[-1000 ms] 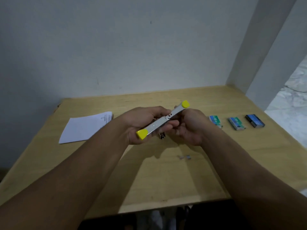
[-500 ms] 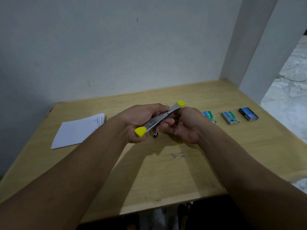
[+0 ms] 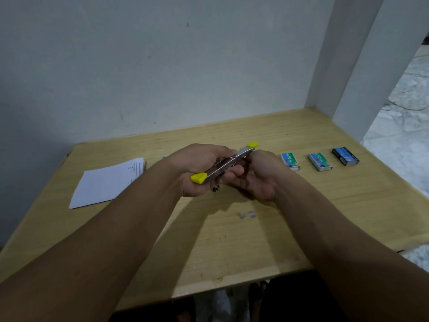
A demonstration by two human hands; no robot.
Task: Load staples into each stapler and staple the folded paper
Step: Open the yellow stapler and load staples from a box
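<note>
A silver stapler (image 3: 220, 169) with yellow end caps is swung fully open into one long bar above the table's middle. My left hand (image 3: 197, 169) grips its near half. My right hand (image 3: 257, 177) holds the far half, fingers curled at the hinge. Folded white paper (image 3: 106, 182) lies flat to the left. Three staple boxes sit in a row at the right: one (image 3: 290, 161), a second (image 3: 320, 161) and a darker blue third (image 3: 345, 155). Two small staple strips (image 3: 246, 215) lie on the wood below my hands. A small dark metal part (image 3: 215, 188) shows under the stapler.
The wooden table (image 3: 232, 247) meets a white wall at the back and a white pillar (image 3: 362, 66) at the back right. A marble floor (image 3: 404, 126) lies beyond the table's right edge. A small blue object (image 3: 164, 157) peeks out behind my left hand.
Both hands and the opened stapler stay together in the same grip. The camera has tilted and shifted slightly, so everything sits a little lower and left in view.
</note>
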